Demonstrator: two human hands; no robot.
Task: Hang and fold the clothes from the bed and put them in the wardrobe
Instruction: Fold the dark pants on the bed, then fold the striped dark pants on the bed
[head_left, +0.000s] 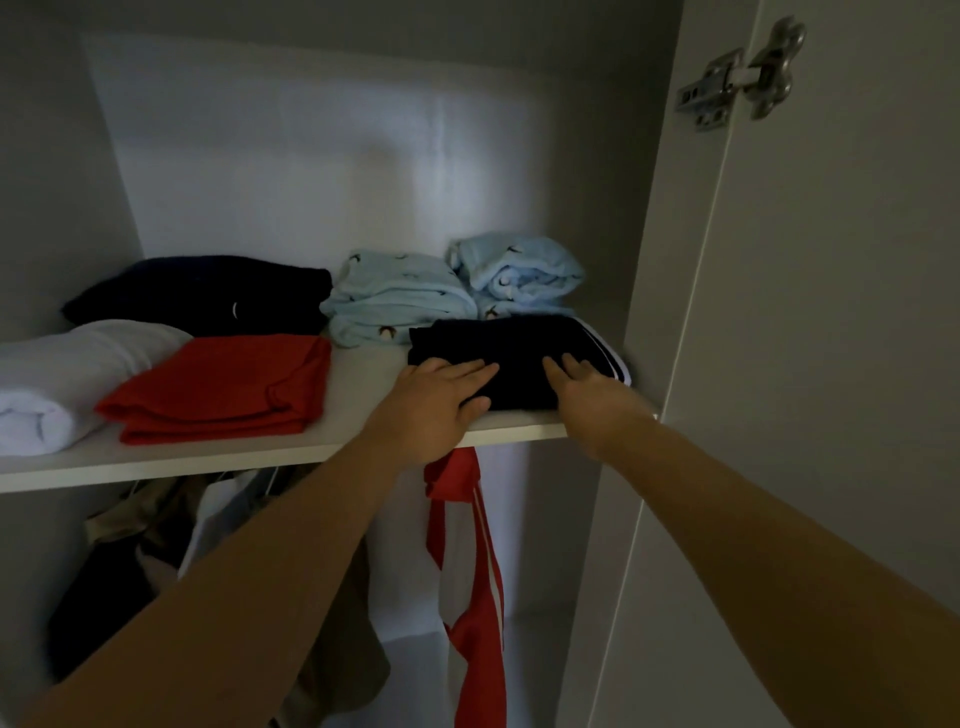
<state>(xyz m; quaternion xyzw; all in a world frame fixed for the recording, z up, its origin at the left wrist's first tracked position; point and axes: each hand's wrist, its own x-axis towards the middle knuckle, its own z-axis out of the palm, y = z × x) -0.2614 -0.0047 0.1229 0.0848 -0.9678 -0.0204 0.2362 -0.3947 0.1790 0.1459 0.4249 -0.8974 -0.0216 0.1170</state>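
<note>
Head view: my left hand (436, 400) lies flat on folded black garment (519, 353), fingers straight, thumb against its front edge. Right hand (587, 389) rests on same garment, fingers straight, close together. Garment sits at right front of wardrobe shelf (363, 379), just before light-blue bundles (395, 301). Red folded shirt (223, 389) lies left, apart. Red-and-white piece (478, 571) hangs below shelf.

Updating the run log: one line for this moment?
placing | left hand, right hand on folded dark garment | wardrobe shelf, right end
</note>
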